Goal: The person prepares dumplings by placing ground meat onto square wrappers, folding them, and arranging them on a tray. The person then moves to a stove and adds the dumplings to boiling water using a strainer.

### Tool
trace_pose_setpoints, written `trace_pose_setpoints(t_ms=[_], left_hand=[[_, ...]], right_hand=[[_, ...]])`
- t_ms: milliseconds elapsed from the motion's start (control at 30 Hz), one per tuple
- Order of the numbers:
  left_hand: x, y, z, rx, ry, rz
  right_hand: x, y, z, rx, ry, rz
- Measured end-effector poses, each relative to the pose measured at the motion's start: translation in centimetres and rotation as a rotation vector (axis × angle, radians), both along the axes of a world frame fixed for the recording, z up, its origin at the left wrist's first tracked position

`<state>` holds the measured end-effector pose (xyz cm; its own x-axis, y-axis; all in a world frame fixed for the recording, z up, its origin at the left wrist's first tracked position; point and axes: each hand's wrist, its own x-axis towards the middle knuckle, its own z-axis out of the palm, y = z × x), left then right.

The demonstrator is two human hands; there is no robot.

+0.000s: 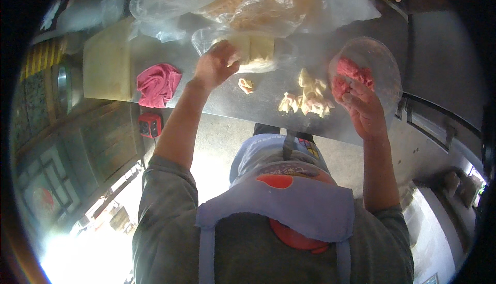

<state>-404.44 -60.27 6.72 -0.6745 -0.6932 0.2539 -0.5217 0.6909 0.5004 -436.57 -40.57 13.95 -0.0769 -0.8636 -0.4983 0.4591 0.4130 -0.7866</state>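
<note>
My left hand (217, 65) is over the left end of a stack of pale dough wrappers (261, 48), which lies in an open clear plastic bag (202, 38). Its fingertips are partly hidden, so a grip on a wrapper cannot be made out. My right hand (364, 107) reaches over the near rim of a clear round bowl (388, 65), fingers bunched against pink minced meat (354, 71). Whether they hold anything is unclear. Between the hands, a single folded wonton (245, 86) sits on the metal table, with a cluster of several wontons (308, 98) nearer the bowl.
Large plastic bags (267, 5) with tan contents lie across the back of the metal table (217, 103). A crumpled pink cloth (159, 84) and a pale board (107, 61) are at the left. Below the table edge is a red box-shaped device (150, 125).
</note>
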Motion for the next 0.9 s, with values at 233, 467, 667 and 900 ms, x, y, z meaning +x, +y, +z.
trace_pose_setpoints(t_ms=[233,467,667,900], left_hand=[[0.6,-0.7,0.0,0.32,-0.062,0.132],[1.9,-1.6,2.5,1.021,0.987,0.136],[-4.3,6.1,6.6,1.948,1.677,-0.022],[-8.6,12.1,3.7,2.108,1.295,0.842]], right_hand=[[0.4,0.3,-0.4,-0.008,-0.011,-0.027],[1.9,-0.8,1.2,0.039,-0.022,-0.064],[6.7,-2.8,3.7,-0.614,0.456,0.191],[10.5,-0.6,1.1,-0.733,1.423,0.674]])
